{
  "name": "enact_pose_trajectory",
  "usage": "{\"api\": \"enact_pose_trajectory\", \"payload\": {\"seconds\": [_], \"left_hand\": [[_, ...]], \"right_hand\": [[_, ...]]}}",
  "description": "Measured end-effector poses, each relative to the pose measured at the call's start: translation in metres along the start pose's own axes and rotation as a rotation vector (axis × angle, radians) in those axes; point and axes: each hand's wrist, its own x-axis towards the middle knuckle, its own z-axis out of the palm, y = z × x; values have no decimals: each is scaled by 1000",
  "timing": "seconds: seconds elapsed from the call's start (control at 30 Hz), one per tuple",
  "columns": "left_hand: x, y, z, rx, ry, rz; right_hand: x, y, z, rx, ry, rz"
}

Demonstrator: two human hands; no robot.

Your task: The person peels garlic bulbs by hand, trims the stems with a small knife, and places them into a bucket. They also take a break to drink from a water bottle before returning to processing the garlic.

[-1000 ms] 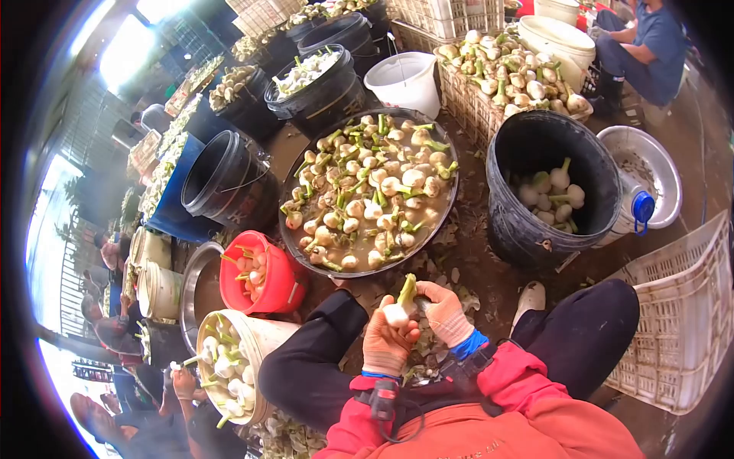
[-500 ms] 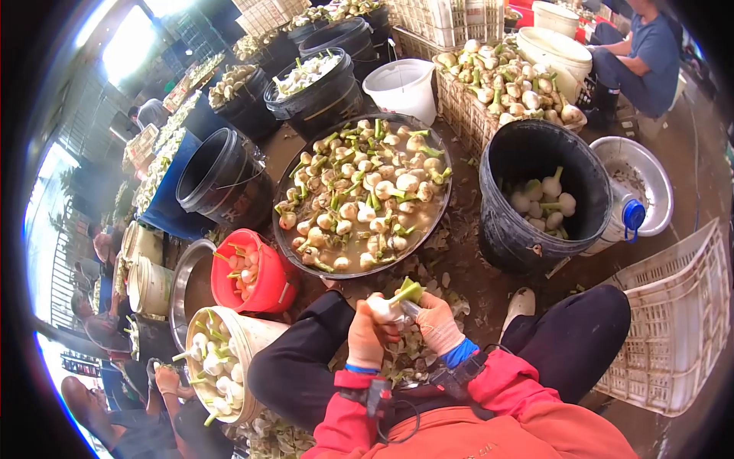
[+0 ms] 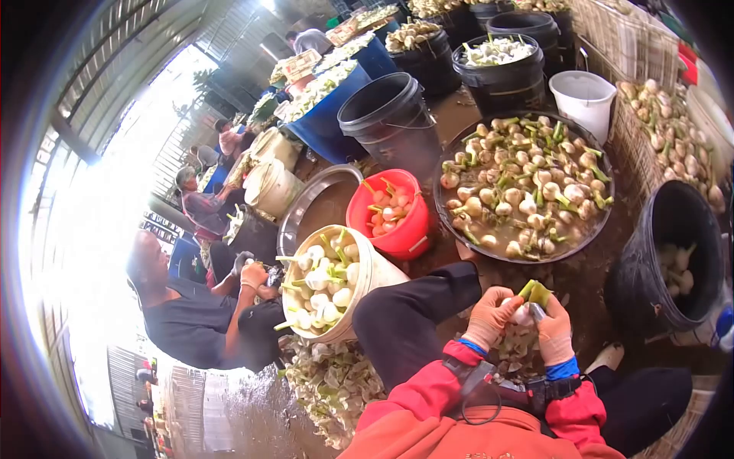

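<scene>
My left hand (image 3: 489,318), in a pale orange work glove, is closed around a white garlic bulb (image 3: 521,314) with a cut green stem (image 3: 540,294). Close against the bulb is my right hand (image 3: 555,336), gloved the same way and closed on a small knife; its grey metal blade (image 3: 537,312) shows near the stem, while the handle is hidden in my fingers. Both hands are over my lap, with garlic peelings (image 3: 520,353) on the ground below. Beyond them stands a wide round basin (image 3: 529,260) of murky water and many unpeeled garlic bulbs.
Left of my knee are a white bucket (image 3: 382,274) of peeled garlic and a red bucket (image 3: 410,243). A black bucket (image 3: 650,264) with some garlic stands right. A co-worker (image 3: 195,314) sits at the left. Peelings (image 3: 325,382) are heaped between us.
The view has swung left, so everything appears farther right and the seated co-worker at the left is now more fully visible. My hands still hold the garlic bulb and knife together.
</scene>
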Motion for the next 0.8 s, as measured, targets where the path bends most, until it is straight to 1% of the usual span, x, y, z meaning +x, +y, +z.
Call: {"api": "enact_pose_trajectory", "payload": {"seconds": [0.03, 0.1, 0.13, 0.17, 0.23, 0.3, 0.37, 0.4, 0.43, 0.5, 0.57, 0.63, 0.67, 0.7, 0.73, 0.77, 0.8], "left_hand": [[0, 4, -5, -3, 1, 4], [-3, 11, -14, 28, -305, -258], [-3, -3, -15, 35, -343, -206], [-7, -1, -10, 30, -364, -209], [-16, 1, 0, -125, -174, -119], [-7, -14, -11, 78, -17, 105], [-4, -5, -23, 104, -29, 157], [-5, 1, -26, -32, -40, 98], [-8, 9, -28, -163, -42, 37], [-14, 18, -33, -463, -137, -2], [-18, 21, -35, -584, -147, -5], [-20, 23, -31, -577, -81, -9], [-18, 19, -31, -575, -91, -20], [-15, 13, -31, -486, -24, 30], [-12, 7, -31, -396, 43, 83], [-11, 3, -32, -396, 35, 73], [-11, -1, -34, -328, 22, 89]], "right_hand": [[-1, 0, -5, 81, 10, 25], [-4, -10, -3, 40, -17, 26], [-5, -13, -1, 4, -45, 25], [-4, -14, 0, -165, -69, -9], [-6, -10, 2, -162, -89, -22], [-5, -5, -2, -53, -86, -23], [-1, 3, -8, 85, 10, 36], [0, -3, -10, 149, 54, 98], [0, -3, -18, 142, 83, 99], [6, 3, -29, 567, 209, 207], [9, 13, -44, 551, 275, 237], [12, 30, -53, -665, 23, 119], [5, 41, -49, -920, 10, -145], [4, 53, -39, -864, -2, -182], [1, 40, -26, -726, -29, -114], [-3, 24, -14, -584, -54, -45], [-6, 16, -8, -385, -85, 6]]}}
